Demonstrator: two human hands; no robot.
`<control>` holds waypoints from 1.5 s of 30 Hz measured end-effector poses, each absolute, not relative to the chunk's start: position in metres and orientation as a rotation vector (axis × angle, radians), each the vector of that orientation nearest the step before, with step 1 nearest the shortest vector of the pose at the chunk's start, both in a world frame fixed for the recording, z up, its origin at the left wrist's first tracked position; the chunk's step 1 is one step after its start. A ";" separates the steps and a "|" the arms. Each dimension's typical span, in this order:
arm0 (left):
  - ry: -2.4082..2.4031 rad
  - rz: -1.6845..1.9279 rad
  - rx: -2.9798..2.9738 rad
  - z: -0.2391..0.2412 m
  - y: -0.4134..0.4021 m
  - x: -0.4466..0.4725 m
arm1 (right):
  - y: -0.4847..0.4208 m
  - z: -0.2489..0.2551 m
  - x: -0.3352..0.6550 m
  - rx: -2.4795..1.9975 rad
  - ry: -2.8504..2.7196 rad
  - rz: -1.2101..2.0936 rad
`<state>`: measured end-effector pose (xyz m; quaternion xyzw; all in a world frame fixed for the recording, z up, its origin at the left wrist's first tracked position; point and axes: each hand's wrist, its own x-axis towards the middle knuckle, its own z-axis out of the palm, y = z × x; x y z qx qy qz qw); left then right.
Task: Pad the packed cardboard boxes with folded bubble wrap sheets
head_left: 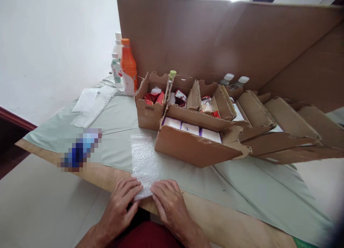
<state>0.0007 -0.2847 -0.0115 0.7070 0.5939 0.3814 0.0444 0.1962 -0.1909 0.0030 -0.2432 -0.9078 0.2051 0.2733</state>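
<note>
A single view is given, taken from a head-worn camera. The scene is looked down on, forward and steeply, from close above the near edge of the tabletop (242,190). The cardboard boxes (199,147) are seen just beyond, and a wall behind them.

No text legible; box barcode label (149,108) unreadable

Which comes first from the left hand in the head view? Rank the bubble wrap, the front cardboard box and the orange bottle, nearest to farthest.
From the left hand:
1. Bubble wrap: under its fingertips, at the table edge.
2. Front cardboard box: ahead, to the right.
3. Orange bottle: far back, by the wall.
</note>
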 end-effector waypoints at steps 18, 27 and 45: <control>1.742 1.023 1.782 -0.001 -0.274 -0.021 | -0.160 0.008 0.177 -0.733 -2.747 0.390; 1.657 1.129 1.524 -0.014 -0.280 -0.027 | -0.144 0.050 0.163 -0.633 -2.541 0.240; 2.209 0.965 1.913 -0.019 -0.267 -0.005 | -0.094 0.003 0.078 -0.744 -2.760 -0.018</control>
